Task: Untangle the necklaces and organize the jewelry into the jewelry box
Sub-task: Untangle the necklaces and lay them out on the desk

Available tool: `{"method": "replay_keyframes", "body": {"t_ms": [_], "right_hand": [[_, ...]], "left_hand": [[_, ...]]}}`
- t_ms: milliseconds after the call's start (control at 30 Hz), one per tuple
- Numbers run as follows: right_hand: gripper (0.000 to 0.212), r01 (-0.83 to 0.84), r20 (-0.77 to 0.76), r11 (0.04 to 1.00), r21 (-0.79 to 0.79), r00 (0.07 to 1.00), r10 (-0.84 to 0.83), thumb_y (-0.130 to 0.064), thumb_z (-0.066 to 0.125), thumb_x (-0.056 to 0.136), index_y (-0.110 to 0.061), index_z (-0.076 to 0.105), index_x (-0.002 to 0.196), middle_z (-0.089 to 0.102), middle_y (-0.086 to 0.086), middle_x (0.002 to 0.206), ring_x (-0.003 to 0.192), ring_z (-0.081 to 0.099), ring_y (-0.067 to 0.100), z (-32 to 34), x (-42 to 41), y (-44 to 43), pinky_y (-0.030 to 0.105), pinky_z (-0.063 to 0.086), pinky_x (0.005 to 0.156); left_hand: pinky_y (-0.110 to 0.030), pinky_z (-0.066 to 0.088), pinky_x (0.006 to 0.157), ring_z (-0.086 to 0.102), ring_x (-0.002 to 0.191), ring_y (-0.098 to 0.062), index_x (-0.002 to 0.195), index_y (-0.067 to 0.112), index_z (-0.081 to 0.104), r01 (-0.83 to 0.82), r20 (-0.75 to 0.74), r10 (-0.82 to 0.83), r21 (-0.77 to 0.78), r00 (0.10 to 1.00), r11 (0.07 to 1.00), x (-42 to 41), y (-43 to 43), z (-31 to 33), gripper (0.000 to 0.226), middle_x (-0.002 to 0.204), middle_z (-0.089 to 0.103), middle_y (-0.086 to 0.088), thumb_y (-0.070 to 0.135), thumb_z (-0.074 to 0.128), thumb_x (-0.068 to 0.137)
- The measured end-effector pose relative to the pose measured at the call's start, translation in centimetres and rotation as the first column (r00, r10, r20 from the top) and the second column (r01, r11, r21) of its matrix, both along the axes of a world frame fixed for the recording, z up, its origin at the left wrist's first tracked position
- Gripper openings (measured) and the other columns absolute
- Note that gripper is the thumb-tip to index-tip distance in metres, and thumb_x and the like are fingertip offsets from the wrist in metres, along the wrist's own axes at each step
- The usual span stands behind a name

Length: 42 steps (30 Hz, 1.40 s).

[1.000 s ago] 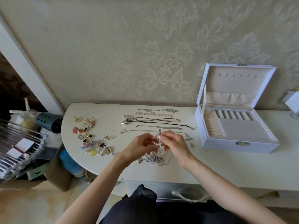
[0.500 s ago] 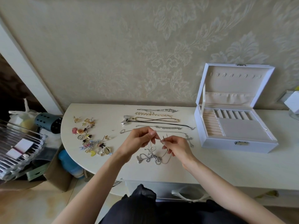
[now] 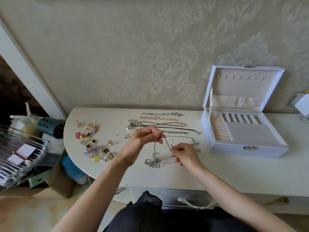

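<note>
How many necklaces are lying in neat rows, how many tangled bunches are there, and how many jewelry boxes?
Necklaces in rows: 6
Tangled bunch: 1, its strands pinched by the left hand and the right hand
Jewelry box: 1, lid open
Total: 8

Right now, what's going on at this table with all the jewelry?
A person is working apart a tangle of silver chains at a white table. The left hand pinches one strand and lifts it, and the right hand pinches another, while the knot rests on the table. Behind the hands, several straightened necklaces lie in rows. A pile of rings and earrings sits to the left. The jewelry box stands open with nothing visible inside.
</note>
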State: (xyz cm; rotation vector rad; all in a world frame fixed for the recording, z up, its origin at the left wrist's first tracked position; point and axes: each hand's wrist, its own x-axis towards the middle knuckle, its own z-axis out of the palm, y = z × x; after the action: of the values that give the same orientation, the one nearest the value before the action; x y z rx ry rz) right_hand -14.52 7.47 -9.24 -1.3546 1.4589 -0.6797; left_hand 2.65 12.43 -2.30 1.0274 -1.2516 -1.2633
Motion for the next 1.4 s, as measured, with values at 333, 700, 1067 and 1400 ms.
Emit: {"method": "replay_keyframes", "body": {"t_ms": [333, 700, 1067, 1400], "right_hand": [[0.007, 0.06, 0.043, 0.998, 0.035, 0.997, -0.061, -0.007, 0.061, 0.086, -0.008, 0.066, 0.081, 0.065, 0.004, 0.066, 0.046, 0.052, 0.012, -0.3, -0.2, -0.4, 0.018, 0.037, 0.039], [0.004, 0.228, 0.13, 0.974, -0.001, 0.965, -0.226, -0.002, 0.065, 0.083, -0.005, 0.063, 0.081, 0.058, 0.008, 0.059, 0.045, 0.052, 0.018, -0.2, -1.8, -2.6, 0.02, 0.042, 0.038], [0.006, 0.049, -0.429, 0.972, -0.228, 0.892, -0.146, -0.018, 0.063, 0.083, -0.016, 0.061, 0.077, 0.069, -0.001, 0.081, 0.084, 0.062, 0.022, -1.1, -2.3, -4.6, 0.027, 0.045, 0.067], [0.012, -0.022, -0.581, 0.969, -0.245, 0.803, -0.129, -0.023, 0.058, 0.086, -0.012, 0.061, 0.082, 0.07, 0.004, 0.086, 0.089, 0.062, 0.027, -1.3, -1.9, -5.0, 0.032, 0.05, 0.071]], "left_hand": [[-0.017, 0.038, 0.053, 0.044, 0.055, -0.011, 0.077, 0.011, 0.065, -0.067, 0.013, 0.066, 0.038, 0.998, 0.997, 0.3, -0.3, 0.5, 0.013, 0.061, 0.054, 0.002, 0.017, 0.06, 0.088], [-0.026, 0.038, 0.06, 0.06, 0.075, -0.021, 0.086, 0.01, 0.071, -0.589, 0.669, 0.408, 0.055, 0.622, 0.806, 3.0, -3.0, -7.6, 0.01, 0.076, 0.066, -0.003, 0.018, 0.065, 0.087], [-0.026, 0.036, 0.059, 0.061, 0.085, -0.025, 0.086, 0.017, 0.072, -0.585, 0.893, 0.351, -0.13, 0.282, 0.8, 4.7, -4.2, -7.7, 0.006, 0.091, 0.069, -0.001, 0.02, 0.067, 0.085], [-0.028, 0.03, 0.06, 0.056, 0.091, -0.023, 0.082, 0.016, 0.068, -0.532, 0.917, 0.365, -0.231, 0.16, 0.814, 6.8, -4.6, -7.9, 0.006, 0.093, 0.065, 0.002, 0.011, 0.064, 0.084]]}}
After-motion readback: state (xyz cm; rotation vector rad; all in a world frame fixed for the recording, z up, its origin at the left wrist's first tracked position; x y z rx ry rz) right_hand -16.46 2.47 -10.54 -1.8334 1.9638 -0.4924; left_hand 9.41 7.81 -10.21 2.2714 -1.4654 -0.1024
